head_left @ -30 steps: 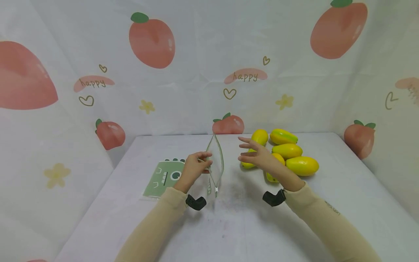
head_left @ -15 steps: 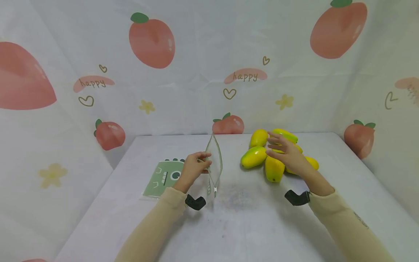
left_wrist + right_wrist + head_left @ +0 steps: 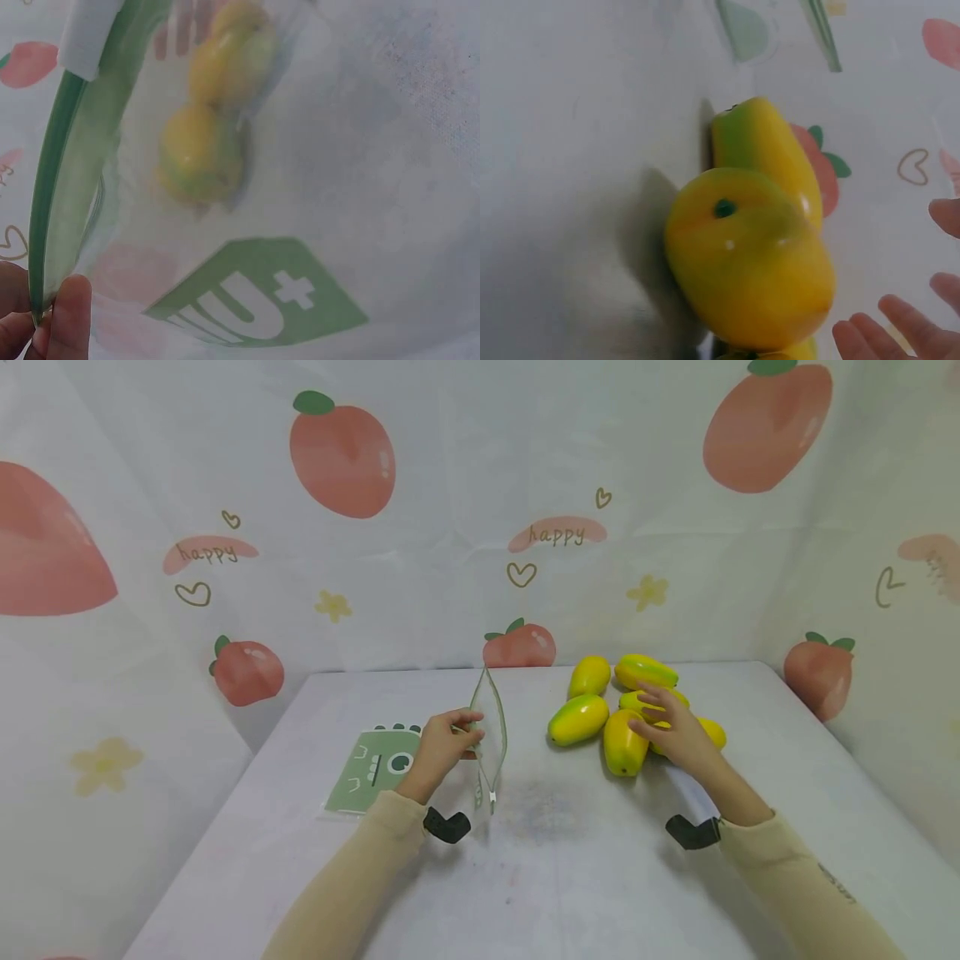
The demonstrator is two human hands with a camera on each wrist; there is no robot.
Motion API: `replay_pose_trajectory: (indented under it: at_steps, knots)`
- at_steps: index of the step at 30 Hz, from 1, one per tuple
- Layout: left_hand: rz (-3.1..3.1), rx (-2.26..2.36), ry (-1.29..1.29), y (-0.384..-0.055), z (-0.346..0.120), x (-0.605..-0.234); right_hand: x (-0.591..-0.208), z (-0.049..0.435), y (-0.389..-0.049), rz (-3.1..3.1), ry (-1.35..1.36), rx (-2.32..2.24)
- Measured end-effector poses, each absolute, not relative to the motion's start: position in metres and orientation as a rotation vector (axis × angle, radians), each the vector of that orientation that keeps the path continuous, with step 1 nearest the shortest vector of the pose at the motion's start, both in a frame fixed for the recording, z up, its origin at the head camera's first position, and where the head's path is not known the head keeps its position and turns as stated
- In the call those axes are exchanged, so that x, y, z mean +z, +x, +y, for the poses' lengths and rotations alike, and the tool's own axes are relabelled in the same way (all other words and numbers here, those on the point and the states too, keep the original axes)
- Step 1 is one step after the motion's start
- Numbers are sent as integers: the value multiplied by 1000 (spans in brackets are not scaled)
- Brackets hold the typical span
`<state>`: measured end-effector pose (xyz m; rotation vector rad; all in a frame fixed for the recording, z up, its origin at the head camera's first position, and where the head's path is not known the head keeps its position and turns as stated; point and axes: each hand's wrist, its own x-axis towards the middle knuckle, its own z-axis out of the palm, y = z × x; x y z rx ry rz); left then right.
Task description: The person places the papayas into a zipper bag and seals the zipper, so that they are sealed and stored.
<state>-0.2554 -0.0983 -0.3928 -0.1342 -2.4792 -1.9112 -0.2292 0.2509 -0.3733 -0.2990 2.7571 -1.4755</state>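
- Pinched between the thumb and fingers of the left hand [image 3: 441, 747], the clear bag [image 3: 492, 739] is held by its green-trimmed edge, upright over the middle of the table [image 3: 555, 893]; whether its bottom rests there, I can't make out.
- Its mouth gapes in a narrow, pointed shape, with a white slider [image 3: 492, 796] at the end nearer the person.
- Printed on its side is a green patch [image 3: 262, 292] with a white U and a plus sign, and fruit shows hazily through the plastic.
- Over to the right, the right hand [image 3: 678, 727] has its fingers spread above the fruits [image 3: 625, 745]; whether a fingertip touches one, I can't tell.
- Six of these fruits, yellow tinged with green, lie bunched on the table, some partly hidden by that hand.
- Flat on the table, left of the clear bag, lies a green packet [image 3: 371, 772] with a one-eyed, toothy cartoon face.
- Cream sleeves [image 3: 352, 885] cover both arms, a black mount [image 3: 447, 825] jutting from each wrist.
- Behind everything hangs a white cloth [image 3: 450, 468] printed with peaches, hearts, flowers and "happy".
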Motion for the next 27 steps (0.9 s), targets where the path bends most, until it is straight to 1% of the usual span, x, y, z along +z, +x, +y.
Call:
replay_pose_trajectory:
  at_steps: [7, 9, 11, 15, 18, 27]
  knots:
    - [-2491, -1895, -131, -253, -97, -391, -383, 253, -232, 2756, -221, -1402]
    - [-2494, -1894, -136, -254, -97, -392, -385, 252, -232, 2763, -216, -1373]
    - [-2501, -1887, -155, -248, -96, -385, -386, 251, -233, 2771, -213, -1344]
    - [-2514, -1881, -161, -249, -97, -386, -389, 247, -236, 2804, -216, -1281]
    - [-2497, -1881, -153, -255, -99, -395, -392, 244, -238, 2835, -238, -1231]
    - [-2484, -1891, -138, -254, -99, -395, -398, 238, -238, 2871, -344, -1146]
